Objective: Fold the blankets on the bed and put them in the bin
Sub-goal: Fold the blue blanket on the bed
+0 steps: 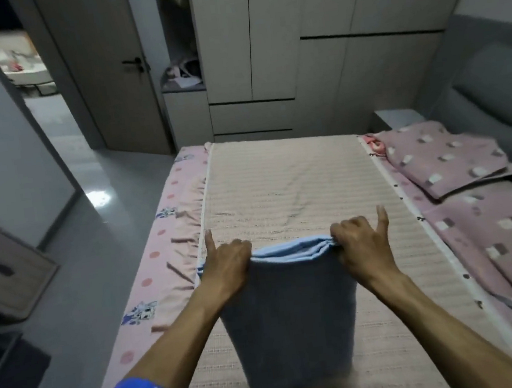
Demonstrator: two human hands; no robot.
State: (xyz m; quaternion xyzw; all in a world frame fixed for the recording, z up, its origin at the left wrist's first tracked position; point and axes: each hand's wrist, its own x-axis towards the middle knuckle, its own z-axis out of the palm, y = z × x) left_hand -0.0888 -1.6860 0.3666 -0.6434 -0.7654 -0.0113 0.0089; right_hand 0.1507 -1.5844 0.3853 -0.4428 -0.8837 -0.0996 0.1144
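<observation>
While both pinch its far edge, left hand (228, 262), right hand (360, 244), folded blue blanket (289, 314) (forefingers out), bed (279, 184).

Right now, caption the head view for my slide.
Both hands, left hand and right hand, grip a folded blue blanket over the bed.

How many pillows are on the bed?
2. One pillow lies at the far right of the bed, by the headboard. The other pillow lies nearer, just below it, partly cut off by the picture's edge. More may be hidden out of view.
</observation>
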